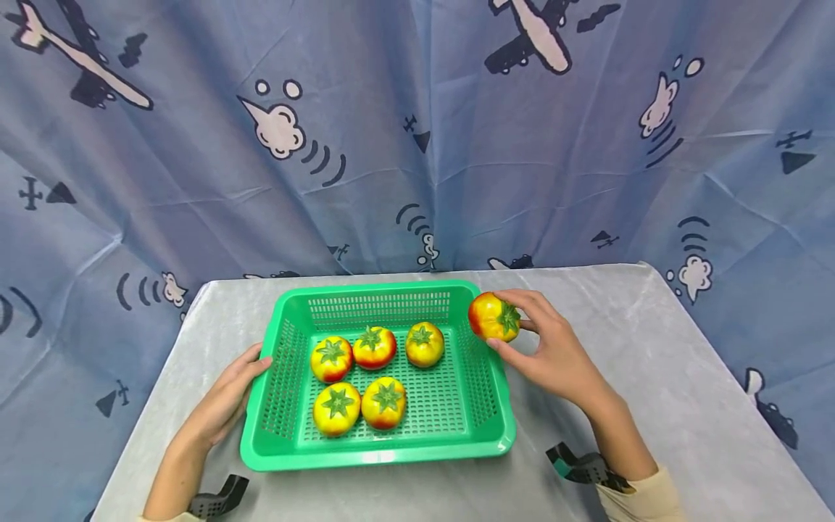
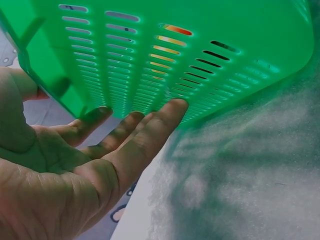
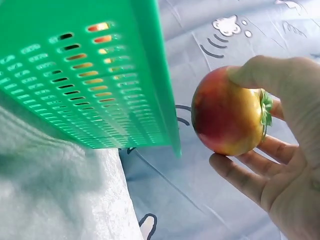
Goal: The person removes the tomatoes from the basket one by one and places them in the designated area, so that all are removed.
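A green basket point(image 1: 378, 458) with slotted walls holds several red-and-yellow toy fruits with green leaf tops, among them one fruit point(image 1: 425, 344) on the right. My left hand point(image 1: 225, 395) grips the basket's left side, thumb over the rim; in the left wrist view its fingers point(image 2: 145, 135) lie against the outer slotted wall. Just over the basket's right rim, my right hand point(image 1: 554, 348) pinches another fruit point(image 1: 485, 317) between thumb and fingers. The right wrist view shows that fruit point(image 3: 225, 112) held beside the basket wall point(image 3: 115, 65), leaves toward the palm.
The basket stands on a table with a pale cloth point(image 1: 685, 406). Behind the table hangs a blue curtain point(image 1: 391, 145) printed with planes and clouds. Dark straps with small devices sit on both wrists.
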Motion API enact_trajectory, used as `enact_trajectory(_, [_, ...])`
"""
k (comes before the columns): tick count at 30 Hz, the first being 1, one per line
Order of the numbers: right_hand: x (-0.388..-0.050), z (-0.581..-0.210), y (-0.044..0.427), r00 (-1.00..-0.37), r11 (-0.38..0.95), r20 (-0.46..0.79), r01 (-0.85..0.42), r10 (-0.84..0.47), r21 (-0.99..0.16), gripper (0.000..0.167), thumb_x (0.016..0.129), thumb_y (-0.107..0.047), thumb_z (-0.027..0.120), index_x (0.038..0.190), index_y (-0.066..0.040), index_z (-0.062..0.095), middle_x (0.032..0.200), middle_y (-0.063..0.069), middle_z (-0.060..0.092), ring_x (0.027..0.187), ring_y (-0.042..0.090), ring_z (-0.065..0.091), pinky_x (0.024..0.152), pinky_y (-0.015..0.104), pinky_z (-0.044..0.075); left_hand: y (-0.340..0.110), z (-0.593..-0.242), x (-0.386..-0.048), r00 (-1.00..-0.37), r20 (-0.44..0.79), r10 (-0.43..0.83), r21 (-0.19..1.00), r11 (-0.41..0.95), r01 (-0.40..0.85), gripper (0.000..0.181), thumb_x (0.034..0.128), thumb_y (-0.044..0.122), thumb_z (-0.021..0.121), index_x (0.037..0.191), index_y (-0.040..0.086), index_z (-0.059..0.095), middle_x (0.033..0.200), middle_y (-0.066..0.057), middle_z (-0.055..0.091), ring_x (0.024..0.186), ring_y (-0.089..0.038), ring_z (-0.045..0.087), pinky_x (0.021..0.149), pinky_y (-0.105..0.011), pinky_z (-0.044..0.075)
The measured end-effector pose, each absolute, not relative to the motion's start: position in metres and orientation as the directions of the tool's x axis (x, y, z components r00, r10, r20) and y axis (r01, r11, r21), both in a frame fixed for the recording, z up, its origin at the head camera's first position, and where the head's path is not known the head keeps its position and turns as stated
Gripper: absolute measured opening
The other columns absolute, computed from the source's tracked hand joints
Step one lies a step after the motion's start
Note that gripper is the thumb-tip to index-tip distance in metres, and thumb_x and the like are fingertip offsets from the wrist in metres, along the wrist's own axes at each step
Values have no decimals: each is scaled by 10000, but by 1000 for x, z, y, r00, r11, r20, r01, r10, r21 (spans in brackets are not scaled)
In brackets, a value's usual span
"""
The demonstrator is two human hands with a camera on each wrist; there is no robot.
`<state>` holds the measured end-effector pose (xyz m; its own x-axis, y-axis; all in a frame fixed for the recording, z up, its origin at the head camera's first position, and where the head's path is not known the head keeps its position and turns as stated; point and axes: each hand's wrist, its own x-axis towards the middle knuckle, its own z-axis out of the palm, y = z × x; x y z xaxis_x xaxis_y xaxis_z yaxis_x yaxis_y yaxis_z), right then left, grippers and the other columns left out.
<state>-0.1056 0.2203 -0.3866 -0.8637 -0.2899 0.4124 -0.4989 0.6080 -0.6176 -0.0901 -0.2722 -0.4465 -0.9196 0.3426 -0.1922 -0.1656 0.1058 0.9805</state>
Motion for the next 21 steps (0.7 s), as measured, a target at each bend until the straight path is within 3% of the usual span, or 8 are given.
enact_trajectory(7, [-107,-398,230,-889,622,414,-440,-197,-648,712,886,-84,857,1522,-193,557,1442,71,595,1253,28,532,943,32,491,-274,-443,-91,-918,-209,336,977,116,-180,637,1165,332,386,1651,-26,180,1391,-6,574,1220,-74,657,998,-246,609])
enact_trajectory(11, [-111,-404,236,-894,638,413,-421,-172,-644,705,886,-85,857,1520,-156,556,1438,110,590,1256,120,559,934,0,458,-277,-439,-92,-918,-197,345,980,108,-170,627,1167,317,380,1648,-29,176,1368,14,600,1197,-85,672,979,-265,624])
enact_trajectory(14, [-115,-408,239,-897,653,411,-408,-160,-637,698,885,-73,850,1515,-138,557,1452,137,567,1261,231,577,928,11,456,-278,-438,-94,-917,-183,355,983,94,-159,623,1168,317,379,1645,-29,175,1353,9,623,1185,-114,689,967,-297,638])
enact_trajectory(16, [-119,-411,241,-898,660,407,-408,-165,-631,688,890,-72,842,1514,-127,557,1462,156,548,1265,281,580,927,85,513,-277,-439,-95,-921,-180,346,983,90,-158,613,1168,316,380,1638,-30,190,1339,0,634,1174,-125,697,959,-306,643])
enact_trajectory(18, [-123,-415,243,-898,666,402,-411,-178,-622,680,896,-77,833,1515,-119,557,1462,176,534,1261,309,579,922,153,545,-275,-441,-94,-926,-183,331,983,93,-161,607,1168,311,380,1633,-36,198,1320,-10,641,1156,-130,707,943,-311,650])
enact_trajectory(21, [-126,-423,248,-901,680,392,-405,-184,-612,676,894,-66,830,1512,-108,560,1443,187,532,1232,310,579,913,165,539,-270,-447,-92,-931,-196,309,980,103,-172,619,1167,309,387,1636,-47,196,1300,-23,648,1132,-134,720,929,-320,658])
